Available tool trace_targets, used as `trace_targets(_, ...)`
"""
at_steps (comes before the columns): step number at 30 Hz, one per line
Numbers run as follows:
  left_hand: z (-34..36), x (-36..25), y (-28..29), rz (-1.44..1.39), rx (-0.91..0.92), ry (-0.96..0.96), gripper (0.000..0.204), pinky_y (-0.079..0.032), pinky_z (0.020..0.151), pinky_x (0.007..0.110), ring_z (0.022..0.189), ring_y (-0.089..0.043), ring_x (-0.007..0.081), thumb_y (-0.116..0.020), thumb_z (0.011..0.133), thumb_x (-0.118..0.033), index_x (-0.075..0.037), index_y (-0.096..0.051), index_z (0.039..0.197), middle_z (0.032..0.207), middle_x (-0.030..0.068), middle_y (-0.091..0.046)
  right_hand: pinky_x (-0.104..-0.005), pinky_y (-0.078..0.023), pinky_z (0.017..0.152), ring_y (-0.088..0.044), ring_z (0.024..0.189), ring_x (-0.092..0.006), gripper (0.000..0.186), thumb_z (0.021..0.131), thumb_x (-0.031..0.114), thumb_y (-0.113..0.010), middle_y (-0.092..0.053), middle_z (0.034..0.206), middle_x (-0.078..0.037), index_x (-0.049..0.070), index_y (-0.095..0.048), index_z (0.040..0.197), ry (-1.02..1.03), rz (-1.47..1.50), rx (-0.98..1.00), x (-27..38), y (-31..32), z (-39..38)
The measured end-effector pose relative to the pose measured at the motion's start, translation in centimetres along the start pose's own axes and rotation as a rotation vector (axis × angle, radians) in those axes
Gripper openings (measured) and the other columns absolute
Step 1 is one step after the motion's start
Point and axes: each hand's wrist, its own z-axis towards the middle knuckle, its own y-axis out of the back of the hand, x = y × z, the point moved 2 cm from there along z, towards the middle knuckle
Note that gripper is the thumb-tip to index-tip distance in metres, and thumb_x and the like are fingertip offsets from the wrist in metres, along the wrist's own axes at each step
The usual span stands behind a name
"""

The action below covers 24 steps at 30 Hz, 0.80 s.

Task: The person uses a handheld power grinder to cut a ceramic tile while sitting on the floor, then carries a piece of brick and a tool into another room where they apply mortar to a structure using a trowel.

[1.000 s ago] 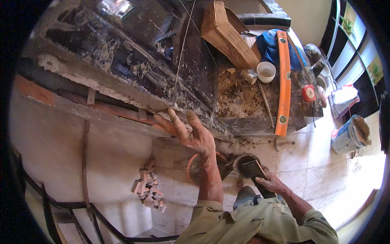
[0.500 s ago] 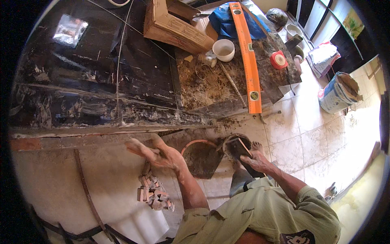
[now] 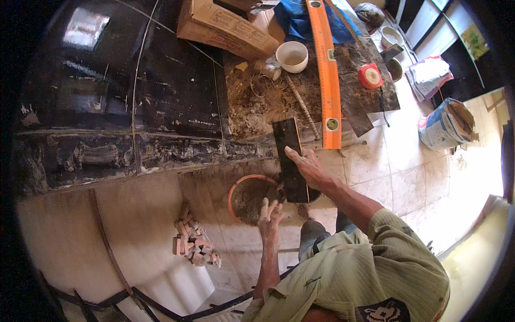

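My right hand (image 3: pixel 310 170) grips a long, narrow black tile strip (image 3: pixel 289 155) by its right edge, thumb on top. The strip stands out in front of me, its far end close to the counter edge. My left hand (image 3: pixel 270 219) is empty, fingers stretched, just beside the near rim of a round basin (image 3: pixel 231 199) with an orange edge. Dark, wet-looking material lies in that basin. A dark bucket (image 3: pixel 315 195) shows only in part, behind the strip and my right wrist.
Black tiles (image 3: pixel 177 91) cover the counter on the left. On the board at its end lie an orange spirit level (image 3: pixel 327 80), a white bowl (image 3: pixel 292 56), a red tape measure (image 3: pixel 369 76) and a cardboard box (image 3: pixel 230 32). Broken brick pieces (image 3: pixel 196 241) are heaped below. A sack (image 3: pixel 448 123) stands right.
My right hand has brought the black tile strip up and left from over the dark bucket toward the counter edge. My left hand has dropped back and right from the counter to the basin.
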Motion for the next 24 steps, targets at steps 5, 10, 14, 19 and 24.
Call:
trace_targets(5, 0.7, 2.8, -1.2, -0.520, 0.295, 0.197, 0.075, -0.051, 0.087, 0.039, 0.111, -0.056, 0.0229, -0.072, 0.080, -0.042, -0.004, -0.038, 0.134, 0.125, 0.0096, -0.052, -0.0336, -0.046, 0.065, -0.054, 0.074, -0.0148, 0.041, 0.095, 0.038, -0.054, -0.059, 0.082, -0.007, -0.002, -0.061, 0.106, -0.595, 0.384, 0.167, -2.1, -3.4, -1.8)
trace_targets(10, -1.9, 1.1, -3.1, -0.316, 0.166, 0.316, 0.026, -0.043, 0.060, 0.023, 0.081, -0.058, 0.0091, -0.067, 0.086, -0.026, -0.008, -0.062, 0.105, 0.092, -0.0025, -0.061, -0.0308, -0.047, 0.069, -0.056, 0.078, -0.0126, 0.044, 0.093, 0.041, -0.057, -0.062, 0.088, -0.004, -0.002, -0.062, 0.102, -0.771, 0.766, 0.215, -1.8, -4.2, -4.2)
trace_targets(14, -4.4, 0.8, -3.6, -0.226, 0.129, 0.355, 0.017, -0.039, 0.054, 0.021, 0.072, -0.056, 0.0079, -0.067, 0.085, -0.017, -0.010, -0.064, 0.100, 0.085, -0.0030, -0.060, -0.0302, -0.047, 0.070, -0.057, 0.079, -0.0124, 0.046, 0.093, 0.042, -0.057, -0.063, 0.089, -0.004, -0.002, -0.064, 0.103, -0.777, 0.806, 0.217, -3.0, -4.6, -6.6)
trace_targets(19, -5.7, 4.4, -2.8, -0.266, 0.017, 0.398, 0.015, -0.040, 0.050, 0.024, 0.065, -0.055, 0.0065, -0.070, 0.082, -0.014, -0.008, -0.063, 0.093, 0.080, -0.0038, -0.061, -0.0362, -0.048, 0.073, -0.060, 0.082, -0.0211, 0.062, 0.085, 0.046, -0.065, -0.063, 0.091, -0.013, -0.004, -0.053, 0.120, -0.607, 0.352, 0.050, -5.0, -4.4, -8.7)
trace_targets(24, -5.1, 5.9, -3.5, -0.102, 0.069, 0.195, 0.022, -0.047, 0.069, 0.025, 0.079, -0.057, 0.0094, -0.066, 0.084, -0.015, 0.000, -0.065, 0.101, 0.091, 0.0019, -0.064, -0.0414, -0.047, 0.087, -0.060, 0.102, -0.0377, 0.076, 0.078, 0.048, -0.069, -0.059, 0.106, -0.028, -0.004, -0.042, 0.127, -0.536, 0.095, -0.110, -5.8, -3.1, -9.4)
